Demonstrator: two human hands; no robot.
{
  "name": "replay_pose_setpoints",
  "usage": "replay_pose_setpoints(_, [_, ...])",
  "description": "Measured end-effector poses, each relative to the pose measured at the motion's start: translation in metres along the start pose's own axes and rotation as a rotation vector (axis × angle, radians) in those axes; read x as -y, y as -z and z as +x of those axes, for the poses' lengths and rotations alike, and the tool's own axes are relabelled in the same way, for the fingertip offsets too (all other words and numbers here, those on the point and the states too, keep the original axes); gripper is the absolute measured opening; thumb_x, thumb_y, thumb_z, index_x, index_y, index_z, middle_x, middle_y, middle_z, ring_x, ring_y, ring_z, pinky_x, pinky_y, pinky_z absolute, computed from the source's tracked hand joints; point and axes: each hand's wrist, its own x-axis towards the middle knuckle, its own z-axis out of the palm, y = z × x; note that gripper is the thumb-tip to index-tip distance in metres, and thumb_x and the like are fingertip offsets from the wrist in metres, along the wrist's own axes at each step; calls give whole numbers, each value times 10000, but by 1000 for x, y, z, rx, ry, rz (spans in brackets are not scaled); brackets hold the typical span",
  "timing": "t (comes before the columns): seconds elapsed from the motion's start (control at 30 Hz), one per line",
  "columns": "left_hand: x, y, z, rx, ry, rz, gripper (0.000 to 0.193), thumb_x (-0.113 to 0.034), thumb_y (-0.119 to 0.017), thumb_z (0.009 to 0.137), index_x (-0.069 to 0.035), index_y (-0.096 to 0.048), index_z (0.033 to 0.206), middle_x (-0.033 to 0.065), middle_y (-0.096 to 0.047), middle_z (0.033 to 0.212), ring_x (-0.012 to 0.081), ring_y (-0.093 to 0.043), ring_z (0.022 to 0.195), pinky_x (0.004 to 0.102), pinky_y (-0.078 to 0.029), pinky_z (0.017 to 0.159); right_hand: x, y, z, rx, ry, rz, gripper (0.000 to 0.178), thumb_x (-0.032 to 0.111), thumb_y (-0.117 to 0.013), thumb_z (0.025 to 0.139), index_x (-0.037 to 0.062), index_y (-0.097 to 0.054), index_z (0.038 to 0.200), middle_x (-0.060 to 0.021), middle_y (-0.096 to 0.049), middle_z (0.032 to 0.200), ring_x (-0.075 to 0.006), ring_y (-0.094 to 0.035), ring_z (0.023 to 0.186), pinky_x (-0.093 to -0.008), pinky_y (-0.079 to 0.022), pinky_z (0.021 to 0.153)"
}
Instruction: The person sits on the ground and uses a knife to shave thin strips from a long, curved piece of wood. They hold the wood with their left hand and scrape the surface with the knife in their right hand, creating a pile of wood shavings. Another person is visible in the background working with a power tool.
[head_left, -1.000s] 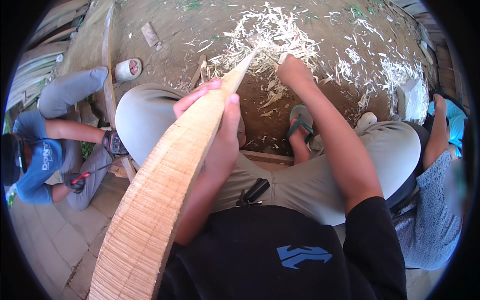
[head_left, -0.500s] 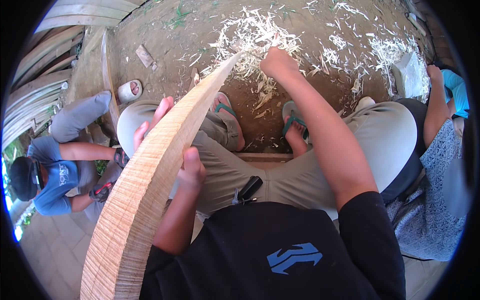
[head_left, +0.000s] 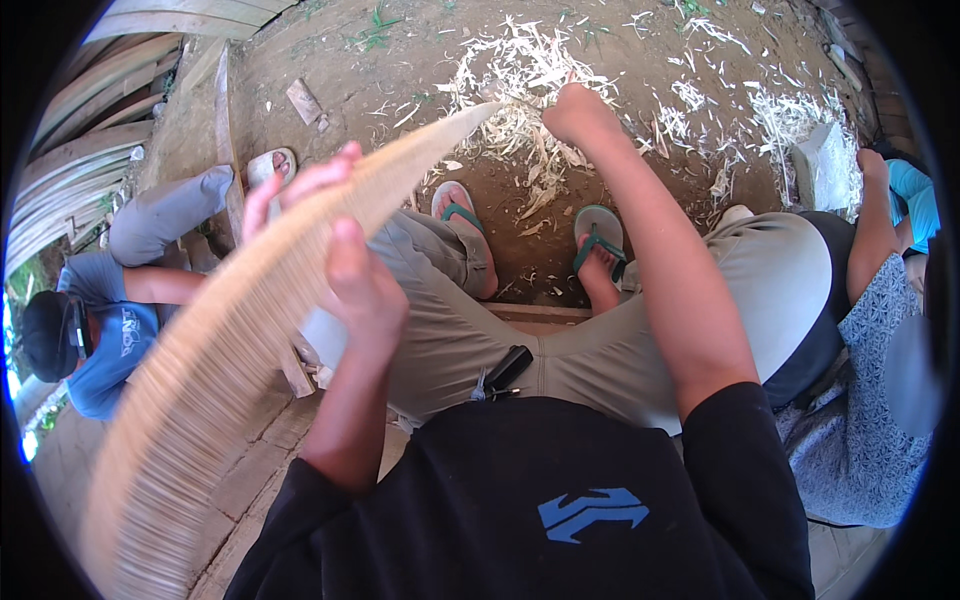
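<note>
A long, curved piece of pale wood [head_left: 250, 265], ribbed along its side and tapering to a point, slants from the lower left toward the middle top. My left hand [head_left: 362, 285] is closed on it, thumb on the near side and fingers showing beyond the far edge. The wood's lower part is blurred. Near its pointed end, my right hand [head_left: 580, 115] is in a fist around a thin-bladed tool [head_left: 522, 103]. A dark sliver reaches from that fist toward the wood's tip, and a small reddish end pokes out above; the rest is hidden.
Pale wood shavings [head_left: 530, 70] litter the dirt beyond my sandalled feet [head_left: 598, 250]. A co-worker in a blue shirt [head_left: 125, 335] sits at left, partly behind the wood. Another person's arm [head_left: 873, 215] and a pale block [head_left: 822, 160] are at right. Stacked planks [head_left: 85, 190] line the left.
The lower part of the wood has swung left and now blurs, covering the co-worker's gloved hands. My left hand has shifted slightly up and left with it. My right fist stays near the tip.
</note>
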Motion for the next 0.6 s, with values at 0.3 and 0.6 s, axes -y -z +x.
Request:
replay_pose_setpoints(0.3, [59, -7, 160, 114, 80, -248, 410, -255, -569, 911, 11, -460, 1204, 215, -647, 1044, 340, -671, 1017, 471, -535, 944, 5, 61, -9, -138, 92, -133, 385, 173, -623, 842, -45, -670, 1156, -235, -662, 1213, -356, -651, 1130, -422, -520, 970])
replay_pose_setpoints(0.6, [109, -21, 232, 131, 158, -359, 403, -380, -551, 949, -19, -556, 1128, 146, -642, 859, 269, -668, 745, 394, -570, 669, 31, 94, -19, -204, 217, -434, 326, 149, -639, 858, -13, -641, 1142, -227, -701, 1079, -343, -685, 1027, -415, -523, 925])
